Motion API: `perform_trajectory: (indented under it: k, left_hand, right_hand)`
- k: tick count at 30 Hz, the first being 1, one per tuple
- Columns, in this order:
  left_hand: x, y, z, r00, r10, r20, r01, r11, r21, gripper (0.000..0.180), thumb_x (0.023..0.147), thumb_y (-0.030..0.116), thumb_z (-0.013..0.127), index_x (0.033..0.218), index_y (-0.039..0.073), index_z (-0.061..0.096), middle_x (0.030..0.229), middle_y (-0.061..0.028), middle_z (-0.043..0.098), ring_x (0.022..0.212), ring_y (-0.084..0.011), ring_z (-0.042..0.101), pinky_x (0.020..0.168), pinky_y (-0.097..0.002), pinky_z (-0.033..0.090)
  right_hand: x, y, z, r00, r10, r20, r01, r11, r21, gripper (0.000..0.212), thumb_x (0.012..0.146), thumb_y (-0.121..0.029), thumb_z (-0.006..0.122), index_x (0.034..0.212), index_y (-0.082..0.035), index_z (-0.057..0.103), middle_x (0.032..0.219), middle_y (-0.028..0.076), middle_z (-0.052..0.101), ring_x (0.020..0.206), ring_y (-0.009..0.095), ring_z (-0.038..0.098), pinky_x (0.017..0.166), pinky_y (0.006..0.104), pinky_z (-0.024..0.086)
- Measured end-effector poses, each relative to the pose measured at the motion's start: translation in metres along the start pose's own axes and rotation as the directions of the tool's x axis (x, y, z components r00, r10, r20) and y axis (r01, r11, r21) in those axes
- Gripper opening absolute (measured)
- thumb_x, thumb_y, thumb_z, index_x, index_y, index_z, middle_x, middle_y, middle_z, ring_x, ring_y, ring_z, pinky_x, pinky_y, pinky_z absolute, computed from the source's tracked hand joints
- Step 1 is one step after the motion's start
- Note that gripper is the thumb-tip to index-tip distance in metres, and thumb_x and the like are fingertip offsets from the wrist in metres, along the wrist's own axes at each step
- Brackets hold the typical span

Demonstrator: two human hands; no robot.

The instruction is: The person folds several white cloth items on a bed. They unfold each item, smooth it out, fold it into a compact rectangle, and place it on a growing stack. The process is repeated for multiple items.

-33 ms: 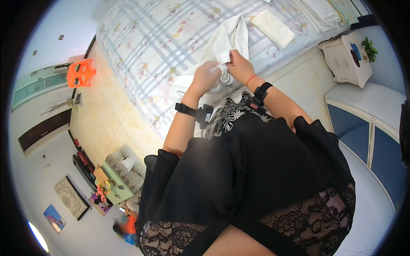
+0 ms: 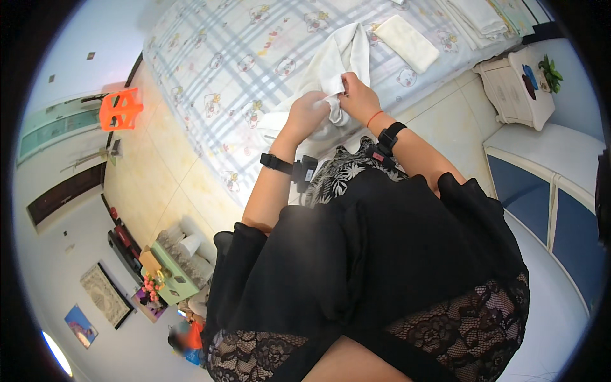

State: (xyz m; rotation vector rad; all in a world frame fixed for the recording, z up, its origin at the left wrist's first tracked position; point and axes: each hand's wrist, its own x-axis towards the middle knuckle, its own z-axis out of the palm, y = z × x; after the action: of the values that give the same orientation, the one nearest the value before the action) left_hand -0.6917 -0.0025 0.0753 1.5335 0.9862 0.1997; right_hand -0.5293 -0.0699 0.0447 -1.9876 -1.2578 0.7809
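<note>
Gathering a rumpled white cloth [image 2: 353,51] at the near edge of the bed [image 2: 219,83], the left hand [image 2: 308,117] and right hand [image 2: 359,99] work close together. Each grip is closed on the fabric, though the left fingertips are partly hidden. The cloth lies on the bed, one part spreading beyond the hands. Toward the bed's right side rests a folded cream cloth [image 2: 407,43]. Right of the bed stands a pale nightstand [image 2: 509,95]; left of it, an orange stool [image 2: 121,109].
</note>
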Motion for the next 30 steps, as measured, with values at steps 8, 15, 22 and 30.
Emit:
perform_trajectory:
  k: [8, 15, 22, 30]
  left_hand:
    - [-0.002, 0.019, 0.0, 0.984, 0.172, 0.038, -0.176, 0.971, 0.165, 0.018, 0.083, 0.013, 0.063, 0.097, 0.002, 0.064, 0.087, -0.0014, 0.063, 0.082, -0.0103, 0.055, 0.075, -0.0254, 0.045]
    - [-0.007, 0.015, -0.024, 0.994, 0.096, -0.046, -0.094, 0.995, 0.032, 0.023, 0.084, 0.019, 0.067, 0.099, 0.002, 0.065, 0.085, 0.0, 0.062, 0.071, -0.0072, 0.054, 0.064, -0.0233, 0.045]
    - [-0.007, 0.009, -0.018, 0.997, -0.023, 0.078, 0.021, 0.999, 0.03, 0.025, 0.084, 0.021, 0.065, 0.101, 0.003, 0.065, 0.084, -0.0009, 0.062, 0.069, -0.0078, 0.053, 0.063, -0.0238, 0.045]
    - [-0.009, -0.018, -0.032, 0.956, -0.228, 0.184, 0.246, 0.966, -0.081, 0.026, 0.084, 0.021, 0.066, 0.103, 0.004, 0.063, 0.089, 0.0, 0.062, 0.078, -0.009, 0.055, 0.071, -0.0236, 0.045]
  right_hand:
    - [0.019, 0.011, -0.007, 0.948, -0.227, -0.223, 0.207, 0.972, -0.109, 0.027, 0.077, -0.019, 0.058, 0.104, -0.016, 0.058, 0.102, 0.008, 0.06, 0.091, 0.031, 0.059, 0.076, 0.0397, 0.048]
    - [0.021, 0.047, -0.075, 0.924, -0.191, -0.331, 0.111, 0.963, -0.244, 0.015, 0.075, -0.017, 0.062, 0.089, -0.017, 0.066, 0.09, 0.005, 0.055, 0.086, 0.028, 0.058, 0.073, 0.0373, 0.048]
    - [0.019, 0.103, -0.063, 0.976, -0.083, -0.202, 0.021, 0.956, -0.291, 0.014, 0.079, -0.021, 0.06, 0.088, -0.013, 0.067, 0.089, 0.01, 0.061, 0.086, 0.03, 0.059, 0.074, 0.0388, 0.047]
    - [0.038, 0.132, -0.043, 0.999, -0.048, 0.003, 0.048, 0.997, -0.061, 0.021, 0.08, -0.021, 0.063, 0.091, -0.004, 0.065, 0.086, 0.013, 0.064, 0.081, 0.029, 0.06, 0.077, 0.0378, 0.047]
